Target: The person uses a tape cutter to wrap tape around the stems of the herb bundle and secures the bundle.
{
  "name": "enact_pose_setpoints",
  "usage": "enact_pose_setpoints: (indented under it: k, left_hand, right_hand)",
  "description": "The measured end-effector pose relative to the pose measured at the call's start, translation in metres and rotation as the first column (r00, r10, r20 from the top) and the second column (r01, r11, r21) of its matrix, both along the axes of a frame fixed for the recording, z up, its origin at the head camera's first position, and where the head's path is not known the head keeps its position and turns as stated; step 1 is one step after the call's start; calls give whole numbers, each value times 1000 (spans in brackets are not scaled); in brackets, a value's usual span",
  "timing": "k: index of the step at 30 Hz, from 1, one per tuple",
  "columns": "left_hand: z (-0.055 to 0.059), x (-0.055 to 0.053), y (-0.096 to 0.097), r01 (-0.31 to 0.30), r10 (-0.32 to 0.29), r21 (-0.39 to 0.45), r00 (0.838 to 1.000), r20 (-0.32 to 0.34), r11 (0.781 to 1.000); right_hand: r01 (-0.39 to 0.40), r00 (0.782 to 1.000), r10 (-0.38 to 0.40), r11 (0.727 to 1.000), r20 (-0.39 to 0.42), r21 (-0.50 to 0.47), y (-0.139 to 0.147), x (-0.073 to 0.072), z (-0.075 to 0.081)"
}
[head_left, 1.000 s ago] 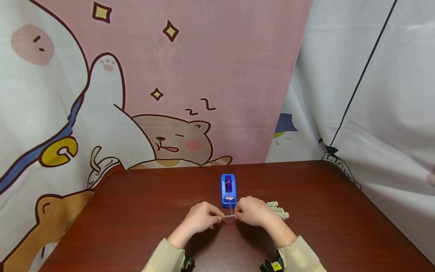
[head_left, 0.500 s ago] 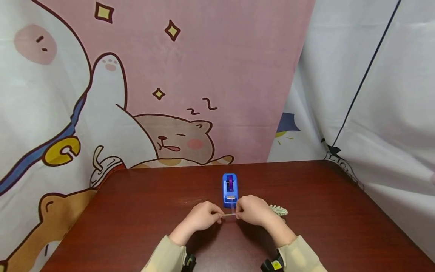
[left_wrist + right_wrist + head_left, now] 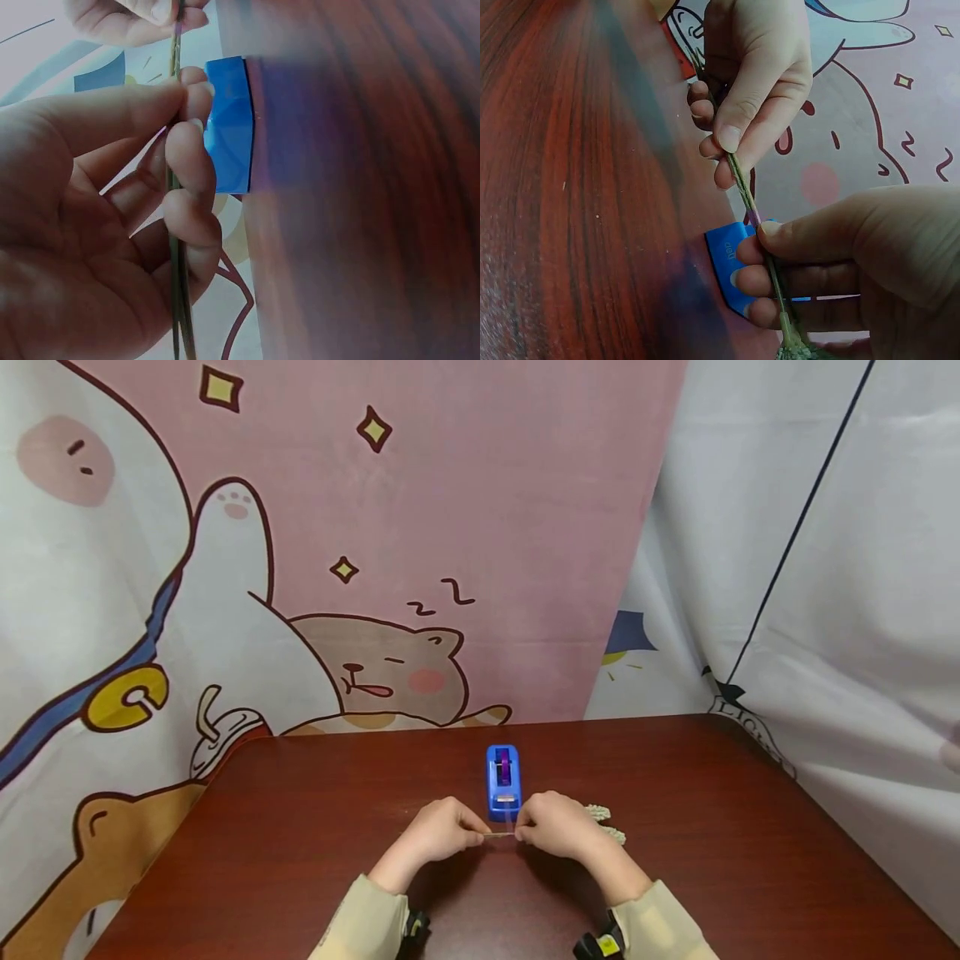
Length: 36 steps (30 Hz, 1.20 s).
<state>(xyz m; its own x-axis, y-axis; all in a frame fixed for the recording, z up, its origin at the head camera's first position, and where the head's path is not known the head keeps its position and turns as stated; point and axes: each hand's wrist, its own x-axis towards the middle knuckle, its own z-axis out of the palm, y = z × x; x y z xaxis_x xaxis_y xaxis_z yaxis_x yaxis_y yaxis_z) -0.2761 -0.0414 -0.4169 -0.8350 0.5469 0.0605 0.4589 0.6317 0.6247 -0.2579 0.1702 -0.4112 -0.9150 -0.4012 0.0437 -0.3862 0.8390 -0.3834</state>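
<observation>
Thin green flower stems (image 3: 742, 184), bundled together, stretch level between both hands above the table. My left hand (image 3: 442, 833) pinches the bundle between thumb and fingers, and the loose stem ends (image 3: 182, 300) run past its palm in the left wrist view. My right hand (image 3: 557, 827) pinches the stems closer to the pale green flower heads (image 3: 598, 812), which stick out behind it, partly hidden. A purplish band (image 3: 754, 217) shows on the stems by the right thumb. From the blue tape dispenser (image 3: 495, 789), a clear tape strip (image 3: 509, 817) reaches the stems beside the right fingertips.
The dispenser stands on a dark red-brown table (image 3: 315, 827), just beyond the hands, with a purple tape roll (image 3: 504, 767) in it. A printed cartoon curtain (image 3: 525, 568) hangs behind the table's far edge. White cloth (image 3: 847, 610) hangs on the right.
The flower heads have turned and show a different outline behind the right hand. Both hands stay nearly in place, their fingers slightly shifted on the stems. The tape still reaches the stems.
</observation>
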Motion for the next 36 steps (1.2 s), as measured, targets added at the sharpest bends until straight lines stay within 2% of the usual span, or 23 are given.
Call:
enact_pose_setpoints:
  k: [2,7,15,17,25,31,36]
  left_hand:
    - [-1,0,1,-10,10,-1,1000,-2,1000]
    - [-6,-2,3,-18,17,33,998,56,999]
    - [-7,-6,1,88,-88,13,996,30,996]
    - [-6,-6,0,97,-97,16,995,30,995]
    - [-4,-4,-2,46,-46,7,997,-56,999]
    - [-6,-3,-1,-16,18,39,998,-56,999]
    - [-8,-4,0,-31,33,55,999,-41,998]
  right_hand:
    - [4,1000,-4,1000,-11,-1,0,0,0]
    - [21,999,-21,1000,-47,3,2,0,1]
    - [28,998,-26,999,-62,25,1,0,1]
    - [29,998,-27,999,-61,32,0,0,2]
    - [24,998,-20,997,-59,72,-3,4,8]
    - [32,994,-26,998,-103,48,-3,4,6]
    - [50,994,-47,998,-103,35,-3,2,3]
